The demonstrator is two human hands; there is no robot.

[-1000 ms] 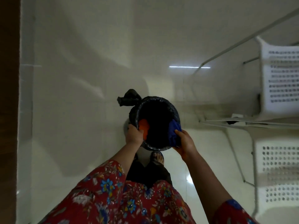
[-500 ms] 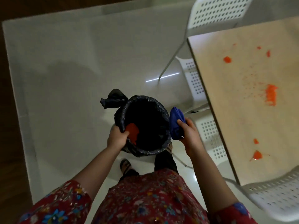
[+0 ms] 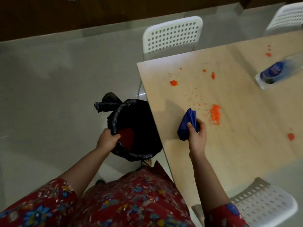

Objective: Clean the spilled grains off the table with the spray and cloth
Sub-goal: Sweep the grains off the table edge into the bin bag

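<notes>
Orange grains [image 3: 215, 114] lie in a pile and in smaller spots across the light wooden table [image 3: 246, 145]. Just left of the main pile, my right hand [image 3: 196, 136] grips a bunched blue cloth [image 3: 187, 124] over the table. My left hand [image 3: 107, 140] holds the rim of a black-lined bin [image 3: 136, 128], which sits against and partly under the table's left edge. Some orange grains show inside the bin. At the table's far right lies a blurred spray bottle [image 3: 272, 73] with a blue label.
White perforated chairs stand around the table: one [image 3: 172, 36] at its far end, one [image 3: 285, 17] at the top right, one [image 3: 262, 208] at the near right. The floor is pale tile, with a dark wooden wall behind.
The view swung from the floor up to the table. My right hand carried the blue cloth from the bin's rim over onto the table beside the grain pile. My left hand kept hold of the bin.
</notes>
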